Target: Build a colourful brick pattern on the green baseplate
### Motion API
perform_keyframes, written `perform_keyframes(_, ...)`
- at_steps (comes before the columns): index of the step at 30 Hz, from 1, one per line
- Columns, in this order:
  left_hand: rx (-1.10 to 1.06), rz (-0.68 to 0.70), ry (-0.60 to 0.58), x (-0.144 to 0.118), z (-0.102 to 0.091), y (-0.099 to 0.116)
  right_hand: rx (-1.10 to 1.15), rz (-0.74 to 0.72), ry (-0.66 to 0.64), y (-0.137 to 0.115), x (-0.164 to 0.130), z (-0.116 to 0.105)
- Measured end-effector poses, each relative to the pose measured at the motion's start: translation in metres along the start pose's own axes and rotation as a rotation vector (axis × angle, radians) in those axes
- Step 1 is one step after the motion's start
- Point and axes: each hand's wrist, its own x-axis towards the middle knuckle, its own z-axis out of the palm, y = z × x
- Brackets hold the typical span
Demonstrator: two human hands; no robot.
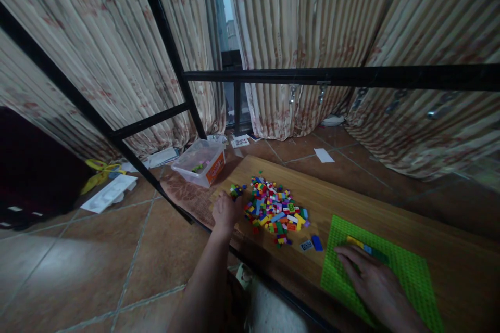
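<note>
Green studded plastic forms the square baseplate [406,270] laid on the wooden board [351,203] at about five o'clock in the view, and its near corner is covered by the right hand [371,278]. That hand is pressed flat on the plate with the fingers spread and loose, gripping nothing; the fingertips are seen touching a short row of yellow and blue bricks [365,246] already fixed to the plate. The wrist is cut off by the lower edge of the picture. At about seven o'clock from the heap, the left hand [225,210] is rested on the board's edge beside the heap of small multicoloured plastic bricks [275,210]; its fingers are curled under and turned away, so it cannot be told whether a brick is pinched. A small cluster of green and blue bricks [236,190] is seen just beyond the knuckles. Two loose blue pieces [312,244] lie between heap and baseplate. At eleven o'clock from the heap a clear plastic tub with an orange label [201,162] is set on the tiled floor, its contents too blurred to name. Black metal frame bars [339,76] cross the striped curtains behind.
</note>
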Motion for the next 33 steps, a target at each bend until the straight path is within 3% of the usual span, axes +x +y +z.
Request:
perform_keyframes(7,0.013,-0.018,-0.014,0.011,0.01,0.012,0.039,0.001,-0.01,0.001,-0.001,0.0)
perform_keyframes(11,0.0,-0.02,-0.006,0.008,-0.005,0.008,0.057,0.028,-0.005,0.002,-0.002,0.0)
perform_keyframes(14,-0.118,0.011,0.018,-0.016,-0.021,0.008,0.074,0.036,-0.005,-0.004,0.0,-0.001)
perform_keyframes(17,-0.245,0.203,-0.058,-0.06,-0.021,0.02,0.107,0.029,-0.049,-0.014,0.001,-0.001)
perform_keyframes(20,-0.339,0.621,-0.245,-0.106,-0.003,0.042,0.13,0.019,-0.096,-0.023,0.003,0.0)
perform_keyframes(22,-0.252,0.744,-0.3,-0.125,0.013,0.058,0.131,0.026,-0.106,-0.026,0.004,0.0)
perform_keyframes(27,-0.194,0.839,-0.231,-0.127,0.04,0.079,0.136,0.031,-0.112,-0.03,0.005,-0.001)
perform_keyframes(33,-0.29,0.761,-0.149,-0.115,0.033,0.065,0.142,0.006,-0.079,-0.031,0.003,0.002)
